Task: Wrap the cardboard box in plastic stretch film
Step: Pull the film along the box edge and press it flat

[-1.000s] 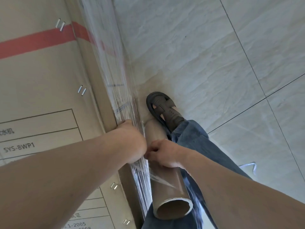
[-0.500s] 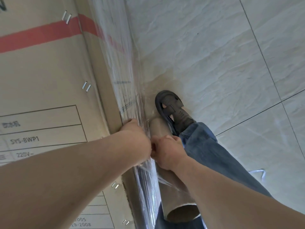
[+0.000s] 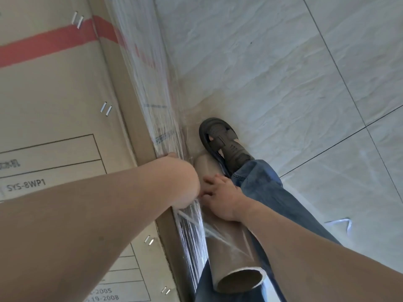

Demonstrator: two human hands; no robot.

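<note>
Down low, both hands (image 3: 183, 182) at stretch film (image 3: 152, 88) along cardboard box (image 3: 54, 101).

One big cardboard box (image 3: 54, 101) and one sheet of stretch film (image 3: 148, 79) running down its edge, with one cardboard roll tube (image 3: 231, 253) right under the right hand (image 3: 222, 198), and both hands in shot, the left hand (image 3: 181, 182) touching the right. I count five pairs of staples (image 3: 105, 109) on the box, three beyond the left hand and two nearer than it. One dark sandal (image 3: 222, 140) just past the right hand, one jeans leg (image 3: 268, 197) beside it.
</note>
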